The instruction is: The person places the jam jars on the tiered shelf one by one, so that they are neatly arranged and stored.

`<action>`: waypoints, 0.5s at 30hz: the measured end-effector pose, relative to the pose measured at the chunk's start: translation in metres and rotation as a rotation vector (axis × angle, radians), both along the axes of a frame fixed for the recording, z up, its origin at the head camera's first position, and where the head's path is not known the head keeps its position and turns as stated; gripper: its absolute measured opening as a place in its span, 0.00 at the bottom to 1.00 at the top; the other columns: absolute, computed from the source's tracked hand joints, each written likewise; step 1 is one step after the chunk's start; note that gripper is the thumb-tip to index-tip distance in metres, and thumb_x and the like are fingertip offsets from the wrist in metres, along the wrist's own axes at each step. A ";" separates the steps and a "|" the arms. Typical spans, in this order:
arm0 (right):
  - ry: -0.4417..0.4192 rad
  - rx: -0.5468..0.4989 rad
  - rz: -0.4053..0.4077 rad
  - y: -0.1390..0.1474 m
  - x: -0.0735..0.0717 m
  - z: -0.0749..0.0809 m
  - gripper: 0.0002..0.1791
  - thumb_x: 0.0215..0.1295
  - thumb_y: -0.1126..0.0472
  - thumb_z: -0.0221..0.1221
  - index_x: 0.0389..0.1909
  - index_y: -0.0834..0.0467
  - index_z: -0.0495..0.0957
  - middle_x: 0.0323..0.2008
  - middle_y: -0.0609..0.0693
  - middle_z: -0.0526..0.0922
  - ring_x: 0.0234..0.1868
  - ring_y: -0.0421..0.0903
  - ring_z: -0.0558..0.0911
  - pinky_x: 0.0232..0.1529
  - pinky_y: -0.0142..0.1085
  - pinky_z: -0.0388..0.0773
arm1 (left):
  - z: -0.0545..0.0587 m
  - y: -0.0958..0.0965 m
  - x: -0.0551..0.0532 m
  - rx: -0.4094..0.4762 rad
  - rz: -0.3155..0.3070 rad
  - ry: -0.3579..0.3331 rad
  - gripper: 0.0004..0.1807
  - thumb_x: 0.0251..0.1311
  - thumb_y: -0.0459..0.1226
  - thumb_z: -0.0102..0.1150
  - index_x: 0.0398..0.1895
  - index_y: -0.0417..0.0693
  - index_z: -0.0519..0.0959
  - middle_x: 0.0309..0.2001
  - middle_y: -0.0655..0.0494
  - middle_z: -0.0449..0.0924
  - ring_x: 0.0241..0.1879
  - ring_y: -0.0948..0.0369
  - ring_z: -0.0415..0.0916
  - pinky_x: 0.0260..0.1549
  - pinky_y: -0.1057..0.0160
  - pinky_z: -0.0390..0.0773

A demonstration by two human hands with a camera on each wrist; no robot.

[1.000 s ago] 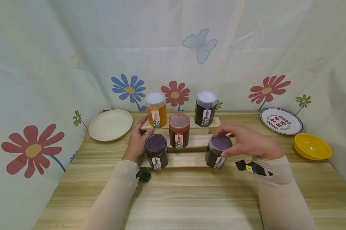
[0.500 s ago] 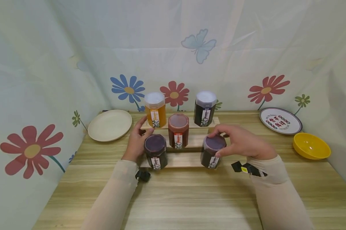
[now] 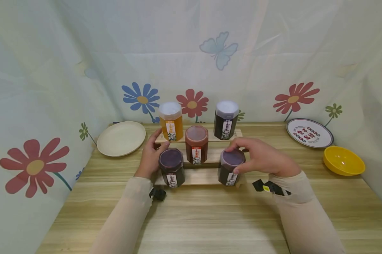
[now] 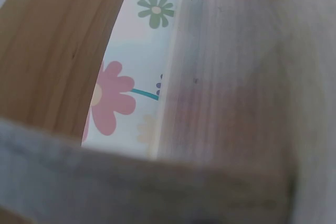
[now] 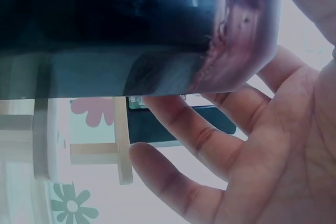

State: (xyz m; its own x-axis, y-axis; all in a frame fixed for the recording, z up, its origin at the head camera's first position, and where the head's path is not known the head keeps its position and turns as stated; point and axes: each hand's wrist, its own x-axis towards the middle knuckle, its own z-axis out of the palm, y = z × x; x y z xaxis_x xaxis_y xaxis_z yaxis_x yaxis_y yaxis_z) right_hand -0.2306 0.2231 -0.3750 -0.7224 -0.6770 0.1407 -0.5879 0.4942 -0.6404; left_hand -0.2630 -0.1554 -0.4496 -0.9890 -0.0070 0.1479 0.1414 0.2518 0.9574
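My right hand (image 3: 262, 157) grips a dark octagonal jar (image 3: 228, 174) with a purple-tinted lid, thumb and fingers around its top. This jar is at the right end of the lowest tier of a stepped wooden stand (image 3: 201, 176); in the right wrist view its side (image 5: 131, 19) fills the top. My left hand (image 3: 149, 157) holds the stand's left end, thumb beside the front-left dark jar (image 3: 172, 169). On the middle tier stands a reddish-brown jar (image 3: 196, 144). The top tier bears an amber jar (image 3: 171, 121) and another dark jar (image 3: 225, 121). The left wrist view shows wooden slats (image 4: 58, 51) only.
A cream plate (image 3: 121, 139) lies at the back left of the wood-grain table (image 3: 197, 225). At the back right are a white patterned plate (image 3: 309, 133) and a yellow bowl (image 3: 344, 161). A flower-printed curtain (image 3: 165, 53) closes off the back and sides.
My right hand has moved left with its jar, bringing it further onto the lowest tier of the stand. The left hand and the other jars have stayed in place.
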 end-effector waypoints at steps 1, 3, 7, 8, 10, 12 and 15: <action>0.003 0.002 -0.001 -0.001 0.000 0.000 0.29 0.53 0.57 0.82 0.55 0.53 0.82 0.53 0.47 0.84 0.53 0.48 0.81 0.57 0.49 0.79 | 0.000 0.000 0.000 -0.002 0.002 -0.005 0.37 0.79 0.40 0.57 0.85 0.58 0.56 0.79 0.44 0.63 0.67 0.43 0.72 0.63 0.44 0.75; 0.003 0.003 -0.004 -0.002 -0.001 -0.001 0.29 0.53 0.57 0.82 0.56 0.53 0.82 0.53 0.47 0.84 0.53 0.48 0.81 0.57 0.49 0.79 | 0.000 0.000 0.000 -0.003 0.004 -0.014 0.37 0.79 0.40 0.57 0.86 0.58 0.56 0.77 0.43 0.66 0.66 0.43 0.73 0.62 0.45 0.76; -0.012 -0.011 -0.004 -0.004 -0.001 -0.003 0.29 0.53 0.57 0.82 0.56 0.52 0.82 0.53 0.47 0.84 0.54 0.48 0.81 0.58 0.50 0.79 | 0.001 0.000 0.001 -0.004 0.002 -0.016 0.37 0.79 0.40 0.57 0.85 0.58 0.56 0.76 0.42 0.67 0.65 0.43 0.74 0.60 0.47 0.77; -0.016 -0.017 -0.002 -0.005 -0.001 -0.003 0.29 0.53 0.58 0.82 0.56 0.52 0.82 0.53 0.47 0.84 0.54 0.48 0.81 0.58 0.50 0.79 | 0.001 0.000 0.001 -0.002 0.001 -0.015 0.37 0.79 0.40 0.57 0.85 0.58 0.56 0.76 0.42 0.68 0.65 0.43 0.74 0.59 0.47 0.77; -0.019 -0.028 0.002 -0.006 -0.001 -0.003 0.29 0.53 0.59 0.82 0.56 0.52 0.82 0.54 0.47 0.84 0.53 0.49 0.81 0.57 0.50 0.79 | 0.002 0.000 0.002 0.002 -0.001 -0.014 0.37 0.79 0.40 0.57 0.85 0.58 0.57 0.75 0.41 0.68 0.65 0.43 0.74 0.59 0.48 0.77; -0.017 -0.041 0.009 -0.008 -0.001 -0.003 0.29 0.52 0.59 0.82 0.55 0.53 0.82 0.54 0.48 0.85 0.53 0.49 0.81 0.57 0.48 0.79 | 0.003 0.000 0.002 0.003 -0.001 -0.016 0.37 0.79 0.40 0.57 0.85 0.58 0.57 0.74 0.41 0.69 0.65 0.43 0.74 0.58 0.49 0.78; -0.022 -0.051 0.011 -0.010 -0.001 -0.004 0.30 0.52 0.59 0.82 0.55 0.53 0.82 0.55 0.48 0.85 0.53 0.49 0.81 0.57 0.47 0.79 | 0.004 0.001 0.004 -0.003 0.003 -0.016 0.37 0.79 0.40 0.57 0.85 0.58 0.57 0.73 0.41 0.70 0.64 0.44 0.75 0.57 0.51 0.78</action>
State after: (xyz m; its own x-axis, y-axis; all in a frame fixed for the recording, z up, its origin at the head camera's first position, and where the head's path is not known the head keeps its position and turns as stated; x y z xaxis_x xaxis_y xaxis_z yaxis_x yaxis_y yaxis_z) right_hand -0.2315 0.2135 -0.3786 -0.7180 -0.6775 0.1596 -0.5788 0.4539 -0.6775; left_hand -0.2587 -0.1544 -0.4456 -0.9911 -0.0093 0.1325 0.1258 0.2552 0.9587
